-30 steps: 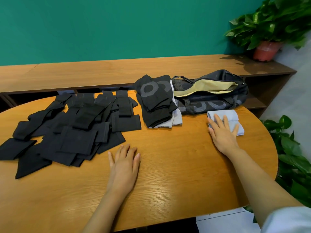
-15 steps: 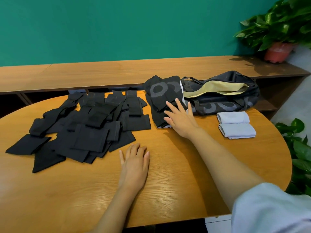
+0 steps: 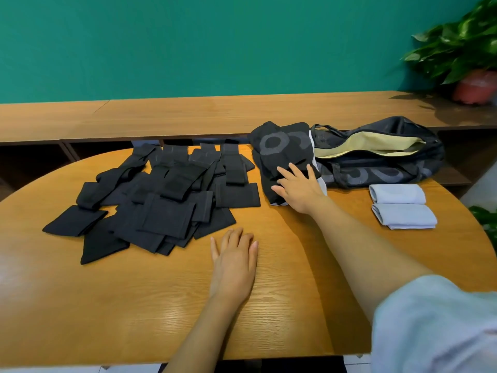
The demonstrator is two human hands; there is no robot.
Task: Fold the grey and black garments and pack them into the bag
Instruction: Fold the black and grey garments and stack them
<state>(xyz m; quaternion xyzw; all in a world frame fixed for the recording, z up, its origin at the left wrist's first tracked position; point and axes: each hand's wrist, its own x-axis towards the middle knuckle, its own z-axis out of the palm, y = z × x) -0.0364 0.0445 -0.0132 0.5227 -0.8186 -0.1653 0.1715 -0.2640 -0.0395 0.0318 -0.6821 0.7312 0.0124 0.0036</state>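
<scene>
The right hand (image 3: 300, 191) lies with fingers spread on the black garment stack (image 3: 282, 154) at the upper centre of the frame, not clamped on it. The left hand (image 3: 234, 261) rests flat and open on the wooden table (image 3: 134, 305), lower centre. The open bag (image 3: 376, 154) sits just right of the stack, two folded grey garments (image 3: 400, 205) below it, loose black pieces (image 3: 161, 200) at left

Spread of flat pieces (image 3: 161, 200) at counter (image 3: 269, 305) left. Stacked pile (image 3: 282, 154) right of it, touching bag (image 3: 382, 157) further right. Two folded bundles (image 3: 400, 205) just before bag. Shelf (image 3: 215, 114) behind counter; potted plant (image 3: 468, 63) on shelf, far right.
</scene>
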